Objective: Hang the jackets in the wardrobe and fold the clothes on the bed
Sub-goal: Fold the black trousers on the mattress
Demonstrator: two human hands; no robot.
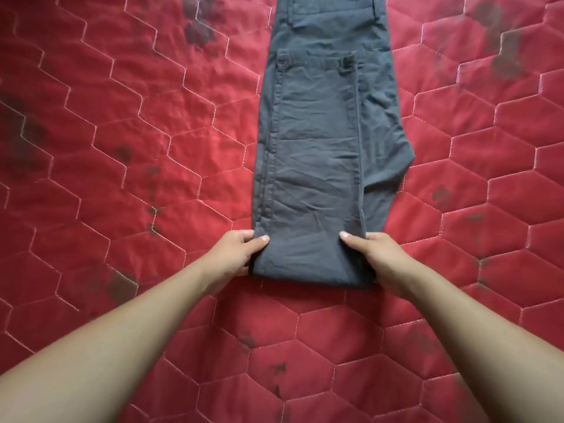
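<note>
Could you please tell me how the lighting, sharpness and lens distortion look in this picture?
Head view: soft, even light, no glare, a faint shadow under the near fold of the grey trousers. Head view: the wide lens bows the hexagons of the red quilt toward the edges and stretches both forearms. Head view: slightly soft throughout, yet the left hand and right hand gripping the fold read clearly.

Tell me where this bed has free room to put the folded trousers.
The red quilt is bare left and right of the trousers and on their near side, between the forearms. The middle strip is crowded: trousers there, left hand and right hand gripping their near fold.
</note>
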